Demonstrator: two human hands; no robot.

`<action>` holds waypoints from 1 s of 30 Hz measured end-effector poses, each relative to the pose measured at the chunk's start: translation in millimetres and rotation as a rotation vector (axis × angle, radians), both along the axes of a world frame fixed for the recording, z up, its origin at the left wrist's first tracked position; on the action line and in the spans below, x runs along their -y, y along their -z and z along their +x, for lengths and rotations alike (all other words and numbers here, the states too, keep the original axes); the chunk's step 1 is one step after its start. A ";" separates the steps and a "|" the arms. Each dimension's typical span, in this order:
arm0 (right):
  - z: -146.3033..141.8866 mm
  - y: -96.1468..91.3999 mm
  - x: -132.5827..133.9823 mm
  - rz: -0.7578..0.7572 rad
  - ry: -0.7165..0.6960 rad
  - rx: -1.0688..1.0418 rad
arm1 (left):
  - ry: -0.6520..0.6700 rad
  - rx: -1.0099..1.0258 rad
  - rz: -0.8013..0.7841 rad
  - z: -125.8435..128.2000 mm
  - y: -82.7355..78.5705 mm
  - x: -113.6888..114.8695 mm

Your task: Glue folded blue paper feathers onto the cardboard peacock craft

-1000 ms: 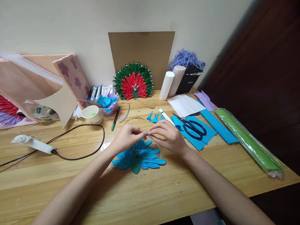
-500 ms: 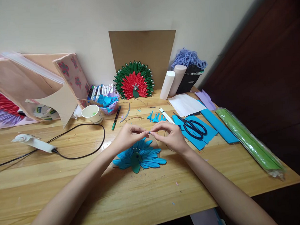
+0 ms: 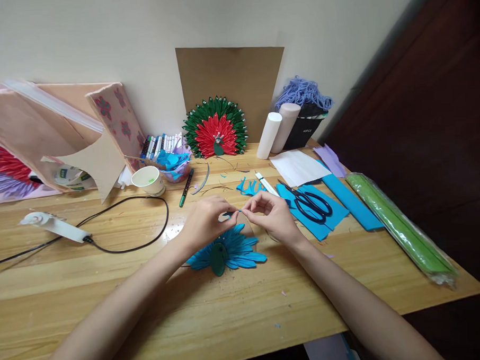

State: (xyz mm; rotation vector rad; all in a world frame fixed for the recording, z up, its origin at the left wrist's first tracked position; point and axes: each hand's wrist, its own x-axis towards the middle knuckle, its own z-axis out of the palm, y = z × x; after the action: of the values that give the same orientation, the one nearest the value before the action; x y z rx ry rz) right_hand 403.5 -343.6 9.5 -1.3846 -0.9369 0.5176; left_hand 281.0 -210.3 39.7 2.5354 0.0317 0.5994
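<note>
My left hand (image 3: 208,219) and my right hand (image 3: 271,214) meet fingertip to fingertip above the wooden table (image 3: 110,302). Both pinch a small blue paper piece (image 3: 230,213) between them. Right below the hands lies a blue paper peacock fan (image 3: 229,250) with a dark green body. Part of the fan is hidden under my left hand.
Black scissors (image 3: 309,204) lie on blue paper sheets (image 3: 325,218) to the right. A green paper roll (image 3: 401,228) sits near the right edge. A glue gun (image 3: 53,226) with black cord, a paper cup (image 3: 148,180), markers (image 3: 161,143) and a red-green peacock fan (image 3: 216,128) stand behind.
The left hand has rolled a little lower over the blue fan. The pinch on the small blue piece stays, and the view has shifted slightly.
</note>
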 end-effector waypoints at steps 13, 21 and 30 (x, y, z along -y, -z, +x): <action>4.9 -5.9 4.9 -0.054 -0.042 0.186 | -0.049 0.108 -0.004 0.7 4.2 3.0; 4.1 -12.1 6.9 -0.141 0.002 0.237 | -0.016 0.072 0.028 2.0 3.2 2.9; 10.8 -9.3 7.2 -0.151 0.047 0.109 | -0.027 0.107 0.204 1.8 1.6 -13.8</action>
State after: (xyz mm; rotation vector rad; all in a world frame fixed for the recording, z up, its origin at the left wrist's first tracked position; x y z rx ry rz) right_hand 414.3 -350.7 18.8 -1.5801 -0.9660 0.4890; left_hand 282.8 -196.5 38.1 2.6983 -0.0353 0.7842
